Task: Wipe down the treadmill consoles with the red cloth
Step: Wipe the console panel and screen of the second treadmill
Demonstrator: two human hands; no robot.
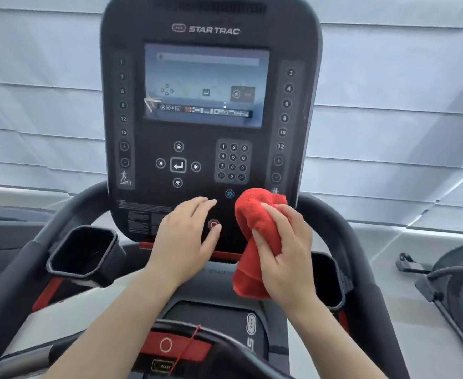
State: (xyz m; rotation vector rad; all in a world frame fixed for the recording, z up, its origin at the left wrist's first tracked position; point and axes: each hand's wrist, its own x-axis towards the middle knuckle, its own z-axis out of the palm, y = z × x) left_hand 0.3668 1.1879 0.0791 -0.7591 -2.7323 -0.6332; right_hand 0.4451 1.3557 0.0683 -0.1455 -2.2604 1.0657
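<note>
A black Star Trac treadmill console (211, 119) is seen from the front, with a lit screen (207, 84) in its upper half and rows of numbered buttons down both edges. Below the screen, a cluster of arrow keys around an enter key (178, 165) is set to the left, and a numeric keypad (232, 161) to the right. The red cloth (254, 236) is bunched up and gripped in the right hand (285, 250), whose fingers are curled and closed around the middle of the cloth; the upper end of the cloth is pressed against the lower right part of the console face, just beside a small blue fan icon (229, 193), while the lower end hangs free below the hand. The left hand (183, 236) is laid flat on the lower centre of the console, with its fingers extended and held close together and the thumb set apart, its tip touching a red stop button (213, 224). A printed warning label (140, 217) is partly covered by the left hand. An empty black cup holder (84, 254) is found at the lower left, beside a curved black handrail (25, 258). Pale window blinds (388, 91) are seen behind the console.
</note>
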